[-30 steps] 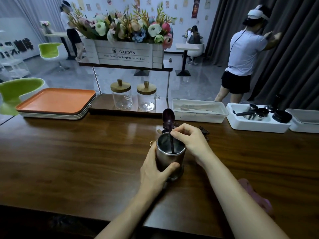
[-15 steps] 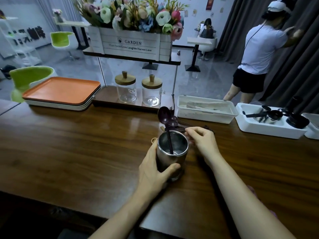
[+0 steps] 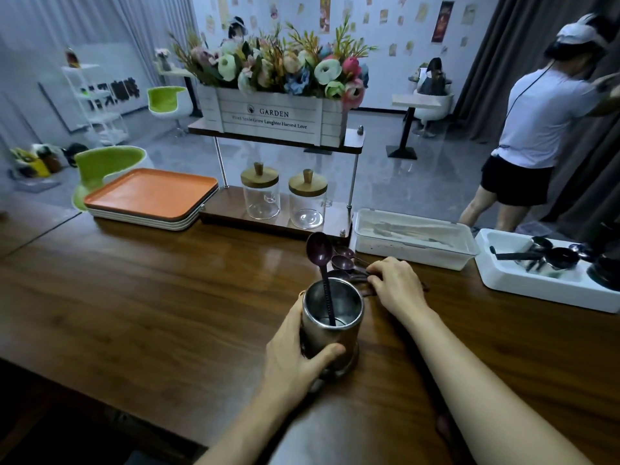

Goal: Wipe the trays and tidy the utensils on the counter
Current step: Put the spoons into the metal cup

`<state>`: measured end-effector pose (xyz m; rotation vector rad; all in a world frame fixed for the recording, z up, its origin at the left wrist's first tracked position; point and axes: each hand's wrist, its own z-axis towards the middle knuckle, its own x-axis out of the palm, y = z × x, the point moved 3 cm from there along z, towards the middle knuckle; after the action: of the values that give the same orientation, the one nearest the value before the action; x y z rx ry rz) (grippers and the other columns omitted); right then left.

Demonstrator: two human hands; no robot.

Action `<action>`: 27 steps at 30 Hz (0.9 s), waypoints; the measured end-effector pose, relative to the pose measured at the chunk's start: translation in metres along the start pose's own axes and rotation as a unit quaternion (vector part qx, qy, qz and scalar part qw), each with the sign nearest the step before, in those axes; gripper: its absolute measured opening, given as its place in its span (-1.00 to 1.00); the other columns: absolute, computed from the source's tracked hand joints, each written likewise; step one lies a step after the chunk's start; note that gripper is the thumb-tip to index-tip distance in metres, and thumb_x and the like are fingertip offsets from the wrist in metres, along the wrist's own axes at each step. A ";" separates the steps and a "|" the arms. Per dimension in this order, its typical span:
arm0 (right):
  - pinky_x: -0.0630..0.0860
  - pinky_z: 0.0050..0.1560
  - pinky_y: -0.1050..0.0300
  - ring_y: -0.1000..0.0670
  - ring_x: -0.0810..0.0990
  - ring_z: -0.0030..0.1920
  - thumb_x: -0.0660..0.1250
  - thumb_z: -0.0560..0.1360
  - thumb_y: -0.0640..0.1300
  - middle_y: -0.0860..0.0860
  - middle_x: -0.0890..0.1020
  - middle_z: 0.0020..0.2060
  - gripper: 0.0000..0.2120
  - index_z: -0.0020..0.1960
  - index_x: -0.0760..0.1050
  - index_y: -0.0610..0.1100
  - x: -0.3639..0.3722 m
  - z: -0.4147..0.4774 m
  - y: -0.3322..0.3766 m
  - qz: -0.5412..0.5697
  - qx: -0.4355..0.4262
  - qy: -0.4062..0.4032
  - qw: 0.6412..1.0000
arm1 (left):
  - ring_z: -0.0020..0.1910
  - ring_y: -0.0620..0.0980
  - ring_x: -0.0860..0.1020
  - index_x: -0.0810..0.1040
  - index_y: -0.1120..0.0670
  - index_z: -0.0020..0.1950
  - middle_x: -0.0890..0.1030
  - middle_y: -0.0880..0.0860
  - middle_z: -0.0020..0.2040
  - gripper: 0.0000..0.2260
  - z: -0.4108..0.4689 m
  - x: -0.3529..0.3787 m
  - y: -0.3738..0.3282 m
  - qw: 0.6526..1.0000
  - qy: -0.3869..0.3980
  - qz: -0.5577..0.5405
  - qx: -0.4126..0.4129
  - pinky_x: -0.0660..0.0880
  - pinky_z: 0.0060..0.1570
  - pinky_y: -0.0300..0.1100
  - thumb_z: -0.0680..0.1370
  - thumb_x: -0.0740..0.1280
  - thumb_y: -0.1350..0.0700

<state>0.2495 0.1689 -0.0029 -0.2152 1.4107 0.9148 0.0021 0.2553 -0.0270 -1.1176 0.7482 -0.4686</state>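
Observation:
My left hand (image 3: 295,354) grips a steel cup (image 3: 335,317) standing on the wooden counter (image 3: 151,297). One purple spoon (image 3: 318,253) stands upright in the cup, bowl end up. Just behind the cup, several more purple spoons (image 3: 345,263) lie on the counter. My right hand (image 3: 396,283) rests over their handles, its fingertips curled down and pinching one. A stack of trays with an orange one on top (image 3: 147,193) sits at the far left of the counter.
A shelf with two glass jars (image 3: 281,199) and a flower box (image 3: 275,119) stands behind the spoons. A white bin of utensils (image 3: 416,243) and a white tub with black utensils (image 3: 543,280) sit to the right. A person stands beyond the counter. A pink cloth (image 3: 443,427) peeks out under my right arm.
My right hand let go of the spoon standing in the cup and moved back and right onto the loose spoons. My left hand kept its hold on the cup.

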 end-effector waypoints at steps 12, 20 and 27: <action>0.41 -0.08 0.05 -0.07 0.50 0.04 0.34 0.54 -0.15 0.06 0.56 -0.08 -0.93 -0.04 0.54 0.01 0.003 -0.002 -0.001 0.014 0.003 -0.002 1.000 | 0.40 -0.21 0.48 0.32 -0.26 0.53 0.56 -0.22 0.38 -0.17 -0.002 -0.001 -0.003 1.000 0.007 0.014 -0.004 0.48 0.35 0.03 0.33 0.48 -0.44; 0.37 -0.14 0.08 0.02 0.56 -0.11 0.36 0.55 -0.07 0.13 0.59 -0.17 -0.90 0.04 0.56 0.10 -0.001 -0.005 0.000 0.049 0.020 0.076 0.996 | 0.38 -0.24 0.49 0.34 -0.27 0.52 0.56 -0.26 0.36 -0.21 -0.001 -0.003 -0.002 1.000 0.006 0.020 -0.002 0.48 0.35 -0.03 0.33 0.53 -0.32; 0.45 -0.28 0.20 0.08 0.54 -0.34 0.37 0.55 -0.22 0.00 0.61 -0.30 -0.90 -0.06 0.57 -0.03 -0.035 -0.010 0.023 0.377 0.075 0.027 0.923 | 0.35 -0.34 0.47 0.24 -0.51 0.43 0.56 -0.34 0.32 -0.26 -0.001 -0.006 -0.003 0.999 -0.023 0.043 -0.001 0.47 0.29 -0.20 0.31 0.48 -0.36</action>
<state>0.2307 0.1630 0.0354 0.4605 1.6321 1.4180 -0.0021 0.2574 -0.0224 -1.0888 0.7540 -0.3685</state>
